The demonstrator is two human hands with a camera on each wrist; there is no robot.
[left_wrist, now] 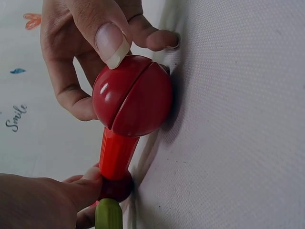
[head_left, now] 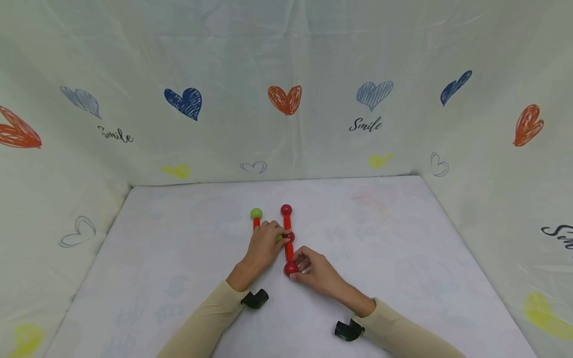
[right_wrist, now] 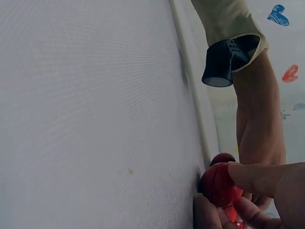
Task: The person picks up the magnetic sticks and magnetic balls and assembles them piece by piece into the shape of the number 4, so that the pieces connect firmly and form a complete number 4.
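Glossy balls and ribbed rods are joined into a flat figure on the table. In the head view, my right hand (head_left: 319, 271) pinches the near red ball (head_left: 290, 269) between thumb and fingers; a seam rings this ball (left_wrist: 136, 98) in the left wrist view. A red rod (head_left: 289, 251) links it to the middle red ball (head_left: 291, 237), which my left hand (head_left: 264, 246) pinches. Another red rod (head_left: 287, 222) runs on to the far red ball (head_left: 286, 209). A green rod (left_wrist: 109, 214) meets the middle ball, partly hidden under my left hand.
Beyond my left hand, a green ball (head_left: 256, 213) tops another red rod (head_left: 256, 223), whose near end is hidden. The white table (head_left: 380, 248) is enclosed by pale curtains (head_left: 322, 134) printed with hearts. Dark wrist cameras (head_left: 255, 299) sit at both sleeves.
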